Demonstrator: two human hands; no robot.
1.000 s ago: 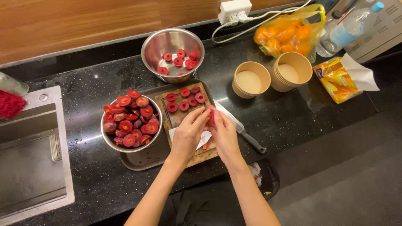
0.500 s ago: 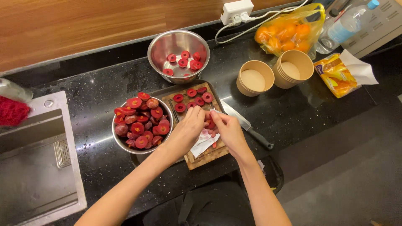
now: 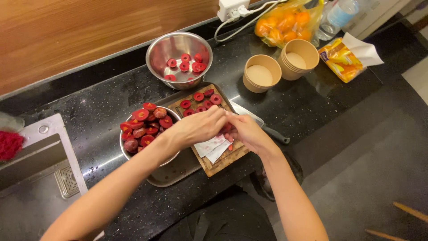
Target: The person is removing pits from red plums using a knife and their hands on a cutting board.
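Both hands meet over the wooden cutting board (image 3: 223,158), the left hand (image 3: 196,127) and the right hand (image 3: 245,131) with fingertips pressed together around a small red fruit piece (image 3: 228,128). The grip of each hand is clenched on that piece, though most of it is hidden between the fingers. Just under the grip lie crumpled white paper scraps (image 3: 213,147) stained pink, on the board's grainy brown surface. Beyond the grip, on the far end of the board, sit round halved red fruits (image 3: 203,101) with pale centres. Left of the grip is a shiny steel bowl (image 3: 127,149) heaped with glossy red halves; farther away stands a second steel bowl (image 3: 178,51) holding only a few. Right of the grip a knife (image 3: 263,125) lies flat on the speckled black stone table (image 3: 312,102). Farther right are two tan paper cups (image 3: 278,67), a yellow bag of oranges (image 3: 285,22) and a crinkled yellow packet (image 3: 341,58).

Compared with half a second ago, the hands have stayed joined over the board in much the same spot, and the bowls, cups and knife have not shifted.
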